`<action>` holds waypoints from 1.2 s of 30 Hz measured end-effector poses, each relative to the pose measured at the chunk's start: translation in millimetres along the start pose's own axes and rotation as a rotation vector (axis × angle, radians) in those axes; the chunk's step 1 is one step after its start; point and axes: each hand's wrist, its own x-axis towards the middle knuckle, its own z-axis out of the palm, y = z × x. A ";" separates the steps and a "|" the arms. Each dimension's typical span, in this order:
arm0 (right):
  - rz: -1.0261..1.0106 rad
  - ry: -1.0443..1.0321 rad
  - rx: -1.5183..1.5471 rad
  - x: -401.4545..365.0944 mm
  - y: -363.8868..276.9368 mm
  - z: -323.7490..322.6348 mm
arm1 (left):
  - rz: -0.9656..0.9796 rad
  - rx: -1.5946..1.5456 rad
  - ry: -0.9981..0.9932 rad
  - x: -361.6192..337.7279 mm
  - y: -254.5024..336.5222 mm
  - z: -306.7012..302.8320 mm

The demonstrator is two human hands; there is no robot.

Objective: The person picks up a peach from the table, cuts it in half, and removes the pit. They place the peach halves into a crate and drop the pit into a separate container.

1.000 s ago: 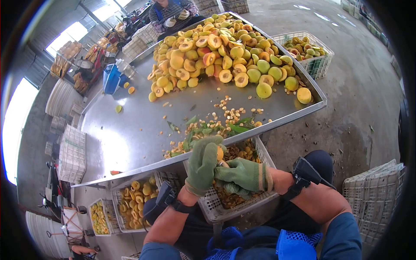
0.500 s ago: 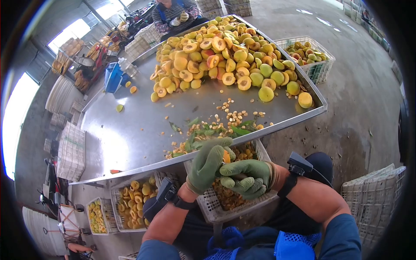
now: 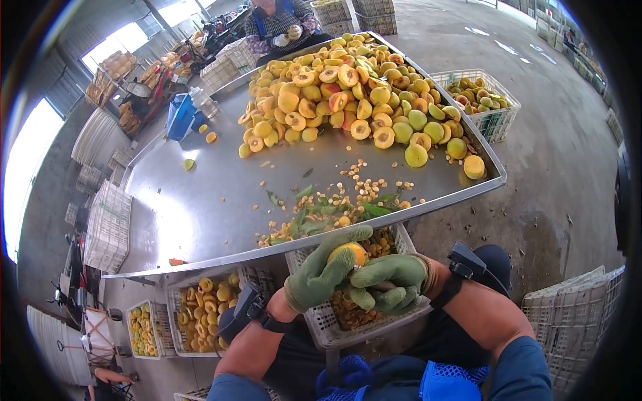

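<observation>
My left hand [image 3: 319,275], in a green glove, is closed around a yellow peach piece [image 3: 356,252]. Close against it, my right hand [image 3: 393,282] in a matching glove is curled round a small tool with a brownish handle [image 3: 384,286]. A bit of metal shows by the fruit; the tool's exact kind is hidden by the fingers. Below both hands stands a white plastic crate [image 3: 326,329] holding peach scraps and pits. Past the metal table's [image 3: 234,256] near edge lie loose pits [image 3: 366,189] and green leaves [image 3: 309,220].
A large heap of halved peaches [image 3: 321,100] covers the table's far side. Crates of peaches stand at the right [image 3: 498,123] and lower left [image 3: 175,294]. A blue container [image 3: 179,119] sits at the table's left. Across the table, a gloved person [image 3: 277,27] sits. Stacked crates [image 3: 568,321] stand lower right.
The peach piece now shows more clearly in my left hand, its orange side turned upward. Both hands have shifted slightly right and down in view, and the camera's view has tilted a little.
</observation>
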 end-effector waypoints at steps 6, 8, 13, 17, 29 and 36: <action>-0.175 -0.157 0.338 5.2 18.5 -1.7 | -0.042 -0.198 0.053 0.3 5.2 8.1; -0.235 -0.166 0.223 5.7 21.0 -5.8 | -0.111 -0.394 0.096 1.2 3.4 11.3; 0.046 0.104 -0.320 -2.1 5.0 -2.3 | -0.244 -0.605 0.314 -8.3 -2.4 -34.0; 0.318 0.596 -1.209 13.7 12.9 6.3 | -0.370 -0.383 0.491 -50.5 11.3 -78.8; 0.283 0.601 -1.544 -13.6 17.8 23.3 | -0.821 0.885 0.719 -112.2 2.8 -210.4; 0.319 0.755 -1.376 -18.3 16.9 33.8 | -0.144 1.010 0.407 149.0 -101.5 -156.7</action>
